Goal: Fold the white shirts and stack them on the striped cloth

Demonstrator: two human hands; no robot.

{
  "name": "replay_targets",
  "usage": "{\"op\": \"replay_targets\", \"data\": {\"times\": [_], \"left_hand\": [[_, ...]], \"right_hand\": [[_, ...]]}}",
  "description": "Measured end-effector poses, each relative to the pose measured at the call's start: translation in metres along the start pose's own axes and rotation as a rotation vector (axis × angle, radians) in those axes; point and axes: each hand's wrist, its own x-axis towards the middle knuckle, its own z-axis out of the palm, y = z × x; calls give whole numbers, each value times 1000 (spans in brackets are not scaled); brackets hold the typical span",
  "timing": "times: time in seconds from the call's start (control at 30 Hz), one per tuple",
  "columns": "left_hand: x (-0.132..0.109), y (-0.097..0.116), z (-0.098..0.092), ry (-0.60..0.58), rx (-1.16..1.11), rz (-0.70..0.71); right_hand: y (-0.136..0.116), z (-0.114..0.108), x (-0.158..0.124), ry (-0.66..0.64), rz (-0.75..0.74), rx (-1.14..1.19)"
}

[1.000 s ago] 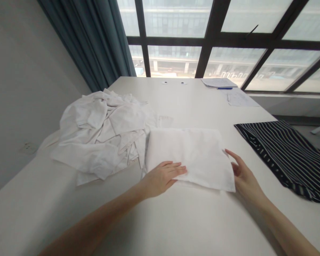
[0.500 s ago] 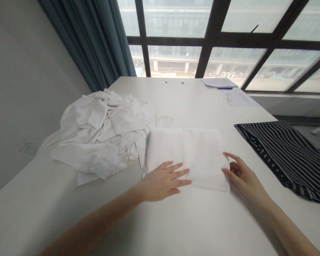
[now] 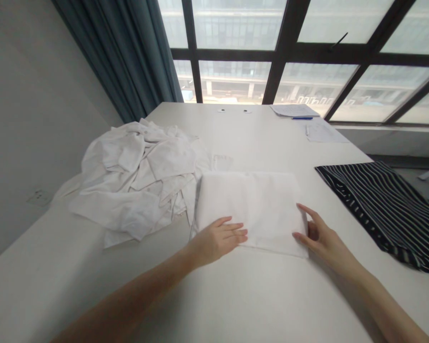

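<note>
A folded white cloth (image 3: 260,205), roughly a rectangle, lies on the white table in front of me. My left hand (image 3: 219,240) rests flat on its near left part, palm down, fingers stretched out and fairly close together. At the cloth's right edge is my right hand (image 3: 316,233). Its index finger and thumb are apart and touch the top of the cloth near that edge, while the other fingers curl beneath and are partly hidden. Left of the folded cloth sits a crumpled heap of white garments (image 3: 143,171), close to its left side.
A black garment with white stripes (image 3: 386,209) lies over the table's right edge. Papers (image 3: 293,111) and a blue pen (image 3: 302,118) are at the far right corner. A blue-grey curtain (image 3: 128,57) and windows stand behind the table (image 3: 250,138).
My left hand's fingers have drawn closer together and the hand has shifted slightly left. My right hand's fingertips have moved slightly left, further onto the cloth.
</note>
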Motion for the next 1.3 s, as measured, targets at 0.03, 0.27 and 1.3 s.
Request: {"op": "replay_targets", "data": {"times": [0.03,0.27,1.3], "left_hand": [[0,0,-1,25,22,20],[7,8,-9,117,140,151],[11,1,-16,-223,-234,-278]], "right_hand": [[0,-2,0,-45,-2,34],[6,-8,0,-92,-27,56],[-12,25,-7,165,-782,-400]]}}
